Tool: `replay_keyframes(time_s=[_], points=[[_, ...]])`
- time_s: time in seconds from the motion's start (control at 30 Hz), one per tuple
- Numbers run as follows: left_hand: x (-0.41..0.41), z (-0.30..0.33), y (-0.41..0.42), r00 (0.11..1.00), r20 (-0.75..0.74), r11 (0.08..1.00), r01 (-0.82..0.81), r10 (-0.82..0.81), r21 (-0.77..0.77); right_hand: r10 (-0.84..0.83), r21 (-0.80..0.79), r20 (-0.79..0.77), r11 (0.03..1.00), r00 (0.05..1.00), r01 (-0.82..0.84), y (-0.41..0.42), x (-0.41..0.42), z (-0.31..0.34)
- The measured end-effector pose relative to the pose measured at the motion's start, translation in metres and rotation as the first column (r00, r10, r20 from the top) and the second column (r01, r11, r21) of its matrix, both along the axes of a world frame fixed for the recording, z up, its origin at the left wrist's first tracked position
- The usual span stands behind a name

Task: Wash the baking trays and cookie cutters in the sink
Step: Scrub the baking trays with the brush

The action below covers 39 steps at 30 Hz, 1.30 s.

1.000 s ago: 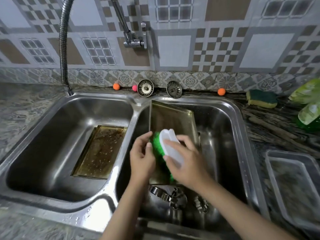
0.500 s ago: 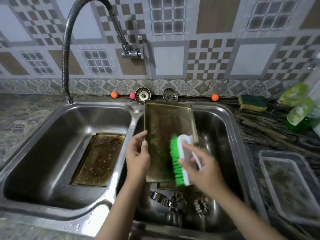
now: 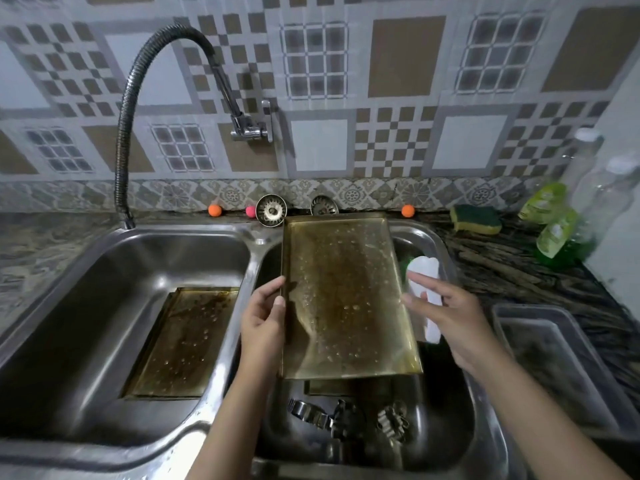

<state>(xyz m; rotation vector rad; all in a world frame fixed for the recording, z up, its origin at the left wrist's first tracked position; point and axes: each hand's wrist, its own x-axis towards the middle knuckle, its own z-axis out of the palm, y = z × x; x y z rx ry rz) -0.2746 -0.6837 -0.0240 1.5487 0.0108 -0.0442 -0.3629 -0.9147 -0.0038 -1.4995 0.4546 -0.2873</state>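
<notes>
My left hand (image 3: 265, 318) grips the left edge of a wet, stained baking tray (image 3: 343, 296), which is held tilted above the right sink basin (image 3: 446, 427). To the right of the tray, my right hand (image 3: 446, 317) holds a white scrub brush (image 3: 424, 271) with green bristles; its thumb and forefinger stretch toward the tray's right edge. A second tray (image 3: 180, 341) lies flat in the left basin. The edge of another tray (image 3: 346, 388) shows under the held one. Metal cookie cutters (image 3: 346, 419) lie in the right basin near me.
A flexible faucet (image 3: 138, 98) arches over the left basin. Two sink strainers (image 3: 271, 210) and small balls sit on the back ledge. On the right counter are a sponge (image 3: 476, 218), green soap bottles (image 3: 554, 233) and a grey tray (image 3: 554, 358).
The tray has been lifted higher and tilted flatter toward me. My right hand has taken the brush off the tray's surface and out to its right side.
</notes>
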Motion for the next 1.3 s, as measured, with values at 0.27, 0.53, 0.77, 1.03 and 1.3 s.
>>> replay_keyframes(time_s=[0.27,0.53,0.77,1.03,1.3], points=[[-0.002,-0.016,-0.009,0.987,-0.096,0.986,0.14,-0.131,0.087,-0.005,0.11,0.081,0.994,0.997,-0.004,0.014,0.005,-0.005],[-0.028,0.005,-0.046,0.898,0.019,0.826,0.396,-0.44,0.402,-0.111,0.025,0.008,0.994,0.994,0.111,0.032,0.01,-0.022],[-0.042,0.006,-0.059,0.834,-0.102,0.786,0.546,-0.542,0.289,-0.104,0.123,0.003,0.987,0.995,0.103,0.047,0.012,-0.024],[-0.036,-0.001,-0.042,0.847,0.019,0.814,0.504,-0.531,0.288,-0.12,0.081,0.027,0.99,0.992,0.117,0.047,0.016,-0.032],[-0.043,-0.002,-0.035,0.866,0.16,0.876,0.444,-0.473,0.188,-0.203,-0.37,0.109,0.9,0.973,0.23,0.013,0.045,-0.03]])
